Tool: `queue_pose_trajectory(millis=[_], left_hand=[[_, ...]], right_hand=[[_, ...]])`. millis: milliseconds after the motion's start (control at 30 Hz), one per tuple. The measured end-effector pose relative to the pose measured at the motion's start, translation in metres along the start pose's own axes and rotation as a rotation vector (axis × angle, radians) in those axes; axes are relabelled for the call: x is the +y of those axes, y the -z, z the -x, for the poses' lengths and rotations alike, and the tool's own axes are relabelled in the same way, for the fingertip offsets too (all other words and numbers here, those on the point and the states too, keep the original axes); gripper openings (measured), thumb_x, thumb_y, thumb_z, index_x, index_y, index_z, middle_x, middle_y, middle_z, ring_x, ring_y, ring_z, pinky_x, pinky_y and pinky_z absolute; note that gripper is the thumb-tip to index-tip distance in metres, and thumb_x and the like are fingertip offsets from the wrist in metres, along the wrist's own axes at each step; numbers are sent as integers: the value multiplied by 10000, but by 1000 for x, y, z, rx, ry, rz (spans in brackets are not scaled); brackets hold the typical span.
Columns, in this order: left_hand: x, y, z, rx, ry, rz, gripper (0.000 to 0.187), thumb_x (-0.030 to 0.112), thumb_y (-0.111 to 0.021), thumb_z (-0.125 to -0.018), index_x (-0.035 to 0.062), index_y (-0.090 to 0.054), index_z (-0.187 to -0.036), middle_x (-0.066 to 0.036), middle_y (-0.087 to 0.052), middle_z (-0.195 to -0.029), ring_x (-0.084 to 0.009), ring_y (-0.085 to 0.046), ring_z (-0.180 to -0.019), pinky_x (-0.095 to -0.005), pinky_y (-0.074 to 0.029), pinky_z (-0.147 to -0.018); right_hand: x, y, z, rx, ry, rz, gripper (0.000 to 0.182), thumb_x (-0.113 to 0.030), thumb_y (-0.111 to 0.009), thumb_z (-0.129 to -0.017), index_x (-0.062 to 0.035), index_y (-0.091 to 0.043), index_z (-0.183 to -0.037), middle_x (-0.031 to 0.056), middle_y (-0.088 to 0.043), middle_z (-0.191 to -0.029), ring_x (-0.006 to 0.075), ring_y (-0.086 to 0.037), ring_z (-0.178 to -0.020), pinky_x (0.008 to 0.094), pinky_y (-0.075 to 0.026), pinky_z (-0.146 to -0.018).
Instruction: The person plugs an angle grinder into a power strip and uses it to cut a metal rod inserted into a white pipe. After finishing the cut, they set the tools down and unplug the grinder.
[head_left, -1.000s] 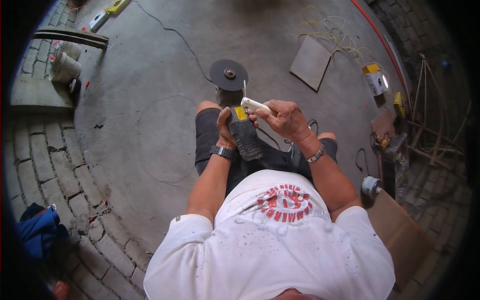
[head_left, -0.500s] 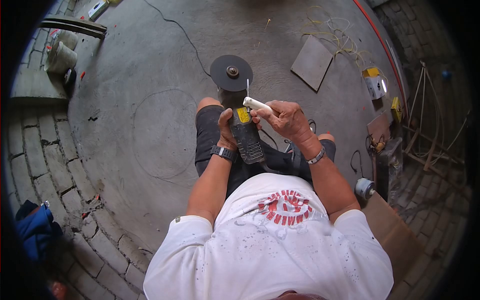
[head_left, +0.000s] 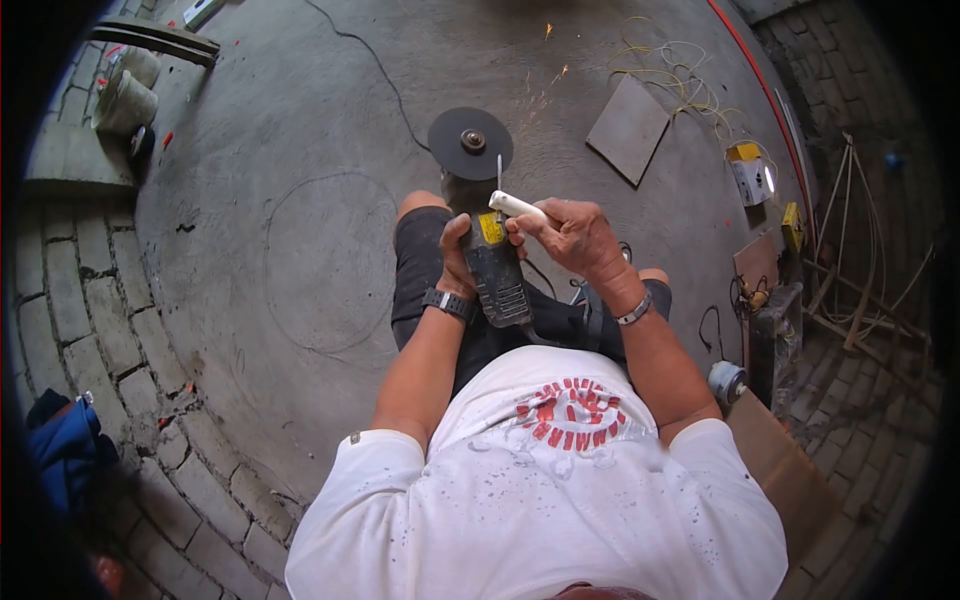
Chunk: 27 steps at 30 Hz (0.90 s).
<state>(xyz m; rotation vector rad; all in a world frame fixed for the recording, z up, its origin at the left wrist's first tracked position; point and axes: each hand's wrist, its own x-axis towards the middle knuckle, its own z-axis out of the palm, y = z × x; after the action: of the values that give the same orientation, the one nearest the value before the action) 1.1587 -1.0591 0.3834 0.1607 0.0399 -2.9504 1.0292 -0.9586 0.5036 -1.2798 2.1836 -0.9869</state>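
My left hand (head_left: 457, 255) is wrapped around the body of an angle grinder (head_left: 496, 275), dark with a yellow label, pointing away from me between my knees. Its large dark disc (head_left: 471, 145) faces up at the far end. In my right hand (head_left: 578, 240) is a white tube (head_left: 517, 206), pinched by the fingers just right of the grinder body. A thin metal rod (head_left: 499, 172) crosses the tube's near-left end and reaches the disc's right edge. How rod and tube are joined I cannot make out. My right fingertips are close to the grinder's side.
Sparks (head_left: 545, 95) fly over the concrete floor beyond the disc. A square tile (head_left: 628, 130) and tangled yellow wires (head_left: 690, 85) lie ahead right. A black cable (head_left: 375, 70) runs away from the grinder. Buckets (head_left: 125, 103) stand far left; a cardboard sheet (head_left: 785, 470) lies right.
More sparks show beyond the disc now. The grinder, rod and tube have shifted very slightly to the right in view; both hands keep their hold.
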Motion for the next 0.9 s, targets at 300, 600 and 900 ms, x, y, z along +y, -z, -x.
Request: queue_pose_trajectory(millis=[300, 600, 900], left_hand=[[3, 6, 1, -28, 9, -63, 719, 572, -620, -772, -42, -560, -1142, -126, -644, -947, -266, -663, -861, -368, -570, -825], [2, 3, 0, -9, 37, -32, 685, 553, -639, -767, -55, -572, -1076, -139, -649, -936, -256, -662, -873, -362, -557, -855], [1, 6, -1, 32, 46, 74, 708, 485, -675, -749, -43, -509, -1189, -138, -632, -969, -265, -658, -881, -436, -564, -832]], right_hand=[[-5, 6, -2, -37, 8, 88, 389, -406, -709, -837, -21, -711, -781, 124, -643, -621, 212, -630, -534, 327, -489, -513], [-2, 12, -6, -68, 4, 211, 439, -447, -685, -849, -18, -709, -760, 129, -629, -593, 241, -615, -503, 347, -484, -496], [-10, 23, -8, -138, 16, 294, 454, -459, -688, -842, -23, -691, -714, 134, -596, -536, 241, -590, -465, 363, -476, -484]])
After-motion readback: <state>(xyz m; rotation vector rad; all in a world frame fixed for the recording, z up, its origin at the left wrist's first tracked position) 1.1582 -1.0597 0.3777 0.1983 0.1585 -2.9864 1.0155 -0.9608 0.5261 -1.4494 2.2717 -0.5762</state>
